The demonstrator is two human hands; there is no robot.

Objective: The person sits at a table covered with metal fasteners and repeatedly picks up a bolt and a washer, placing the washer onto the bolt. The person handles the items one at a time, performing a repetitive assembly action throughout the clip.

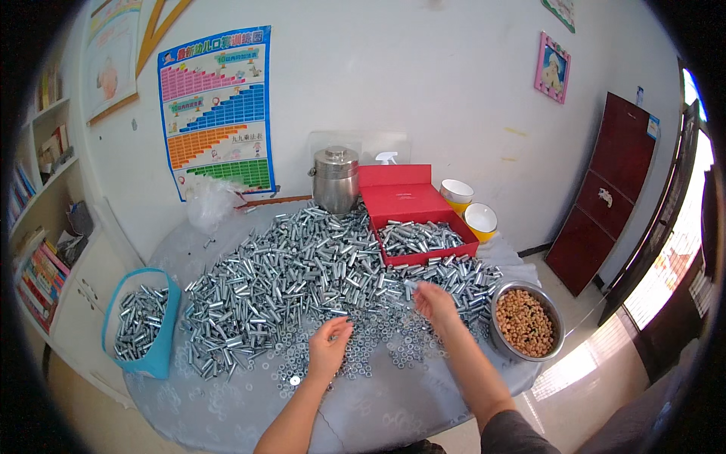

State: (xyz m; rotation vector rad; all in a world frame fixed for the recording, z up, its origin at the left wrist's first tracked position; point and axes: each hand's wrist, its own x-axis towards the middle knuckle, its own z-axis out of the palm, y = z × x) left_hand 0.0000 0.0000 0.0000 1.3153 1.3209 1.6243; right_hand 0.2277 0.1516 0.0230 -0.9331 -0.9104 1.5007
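A wide heap of silvery metal sleeves point(249, 280), shaped like expansion-anchor parts, spreads over the table. Small metal washers point(370, 344) lie scattered along its near side. My left hand point(330, 348) is above the washers, its fingers curled together; what they pinch, if anything, is too small to make out. To its right, my right hand point(435, 304) is closed at the fingertips on a metal sleeve point(410, 285), at the near edge of the heap. The hands are apart from each other.
A blue fabric bin point(155, 356) of sleeves stands at the left, and an open red box point(423, 257) of sleeves behind. At the right sits a steel bowl point(556, 344) of small brownish pieces. A steel canister point(335, 185), white-and-yellow bowls point(479, 219) and a plastic bag point(212, 204) line the back.
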